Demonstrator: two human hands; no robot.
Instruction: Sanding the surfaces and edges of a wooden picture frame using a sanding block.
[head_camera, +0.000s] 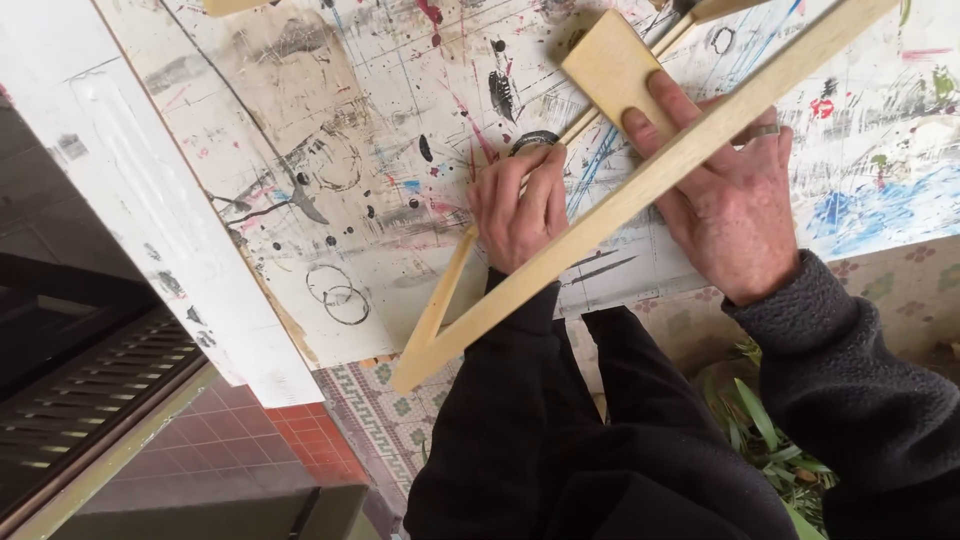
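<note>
packages – none | labels, signs – none | screens – none

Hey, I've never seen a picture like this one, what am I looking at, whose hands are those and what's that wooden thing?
There is one picture, taken by a camera worn on a person's head and looking down at that person's own two bare hands. No machine is involved.

The surface is a white work table covered in paint splashes, ink marks and ring stains. On it lies a frame of pale wooden bars that meet in a corner jutting past the table edge.

The left hand rests between two bars, fingers curled on the thinner one. The right hand, wearing a ring, presses flat across a wider wooden piece and the thick bar. Below, a patterned floor and green leaves show.
</note>
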